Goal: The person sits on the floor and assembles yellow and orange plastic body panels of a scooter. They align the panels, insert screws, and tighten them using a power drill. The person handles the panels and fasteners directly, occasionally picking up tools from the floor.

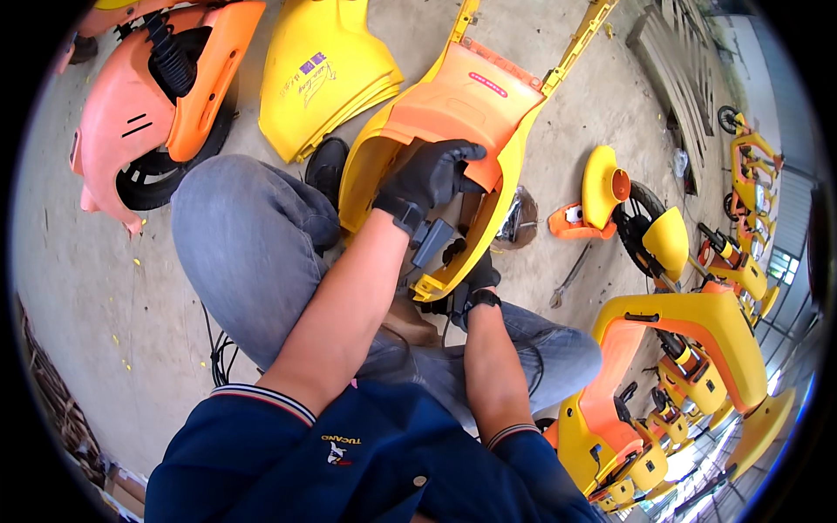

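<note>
a person seen from above sits with knees bent on a concrete floor [153, 288], wearing grey jeans [248, 231] and a dark blue shirt [392, 453]. between the knees and just beyond them is a yellow shell [507, 193], a curved vehicle body part with an open middle and two long arms pointing away; an orange panel [453, 112] sits between those arms.

the two hands are apart, both in black gloves. the left hand [433, 174] reaches over the shell's opening, fingers curled at the panel's near edge; whether it grips that edge, i cannot tell. a grey box [432, 242] hangs by the left wrist. the right hand [478, 281] is at the shell's near end, partly hidden by it, so its hold cannot be told either.

beyond the left knee lies a stack of yellow panels [327, 74], with an orange wheeled front end [135, 122] further left. to the right are a yellow curved part [600, 187], a wrench [571, 275] on the floor, and a large yellow-and-orange body [689, 307].
</note>
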`<state>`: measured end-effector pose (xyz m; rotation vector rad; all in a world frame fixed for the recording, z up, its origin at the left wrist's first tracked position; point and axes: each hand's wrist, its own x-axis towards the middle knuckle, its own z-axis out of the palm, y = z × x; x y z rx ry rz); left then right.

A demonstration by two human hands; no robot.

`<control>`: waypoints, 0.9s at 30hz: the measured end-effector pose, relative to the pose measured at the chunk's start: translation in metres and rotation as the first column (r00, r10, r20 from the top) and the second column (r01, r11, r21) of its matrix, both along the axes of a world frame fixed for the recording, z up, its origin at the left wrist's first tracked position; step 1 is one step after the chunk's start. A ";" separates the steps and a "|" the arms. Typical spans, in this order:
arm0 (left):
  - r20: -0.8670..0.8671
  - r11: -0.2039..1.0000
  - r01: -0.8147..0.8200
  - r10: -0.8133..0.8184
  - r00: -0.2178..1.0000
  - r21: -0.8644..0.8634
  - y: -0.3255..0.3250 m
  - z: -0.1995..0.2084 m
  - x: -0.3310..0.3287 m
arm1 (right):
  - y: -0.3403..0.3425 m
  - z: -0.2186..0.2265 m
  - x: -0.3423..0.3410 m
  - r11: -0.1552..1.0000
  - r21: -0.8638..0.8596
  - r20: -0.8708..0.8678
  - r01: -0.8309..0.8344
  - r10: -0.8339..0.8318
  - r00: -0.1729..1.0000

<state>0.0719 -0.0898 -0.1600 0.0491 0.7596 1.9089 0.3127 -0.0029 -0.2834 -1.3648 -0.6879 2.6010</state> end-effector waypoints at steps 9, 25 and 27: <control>0.242 0.998 -0.008 -0.007 0.970 0.060 0.006 0.015 0.002 | 0.010 -0.007 0.006 0.996 -0.086 0.038 -0.007 0.010 0.999; 0.362 0.993 -0.049 0.007 0.932 0.107 0.013 0.041 0.004 | 0.022 -0.017 0.008 0.991 0.119 0.149 -0.052 0.034 0.988; 0.373 0.997 -0.011 -0.016 0.928 0.072 0.013 0.039 0.003 | 0.026 -0.013 0.005 0.991 0.120 0.224 -0.057 0.029 0.974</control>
